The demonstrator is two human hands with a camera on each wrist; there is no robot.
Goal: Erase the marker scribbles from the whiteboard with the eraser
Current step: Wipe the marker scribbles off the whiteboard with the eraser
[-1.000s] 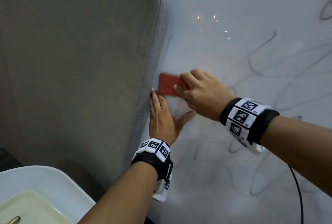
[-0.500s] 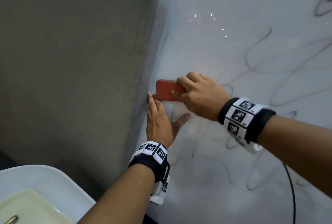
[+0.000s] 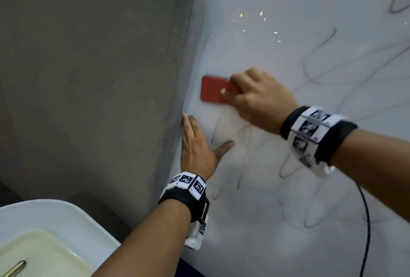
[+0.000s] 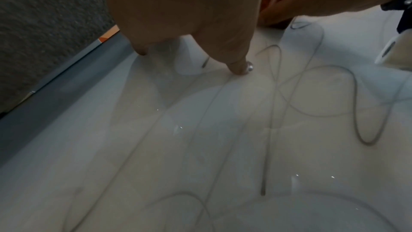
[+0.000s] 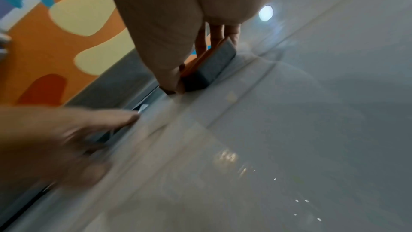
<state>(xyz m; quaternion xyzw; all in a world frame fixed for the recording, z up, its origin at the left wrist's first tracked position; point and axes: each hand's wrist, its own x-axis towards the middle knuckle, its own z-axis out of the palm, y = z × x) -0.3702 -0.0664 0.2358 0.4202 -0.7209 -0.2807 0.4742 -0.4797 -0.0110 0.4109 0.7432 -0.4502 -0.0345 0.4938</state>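
A whiteboard [image 3: 277,221] fills the right of the head view, crossed by thin grey marker scribbles [image 3: 244,154]. My right hand [image 3: 255,99] grips a red eraser [image 3: 211,89] with a dark felt pad [image 5: 209,70] and presses it flat on the board near its left edge. Just below it, my left hand [image 3: 197,145] lies flat on the board, fingers straight, thumb spread out. The left wrist view shows its fingertips [image 4: 239,67] touching the board [image 4: 200,147] among looping scribbles [image 4: 356,112]. The board [image 5: 289,130] around the eraser looks smeared and pale.
A grey fabric panel [image 3: 93,72] stands against the board's left edge. A white tray [image 3: 46,223] with a cream inset and a metal pen sits at the lower left. A black cable [image 3: 366,232] hangs from my right wrist. A colourful orange wall [image 5: 67,41] shows behind the board.
My right hand has slid the eraser up and slightly right along the board's left edge, away from my left hand. My left hand has stayed flat in place.
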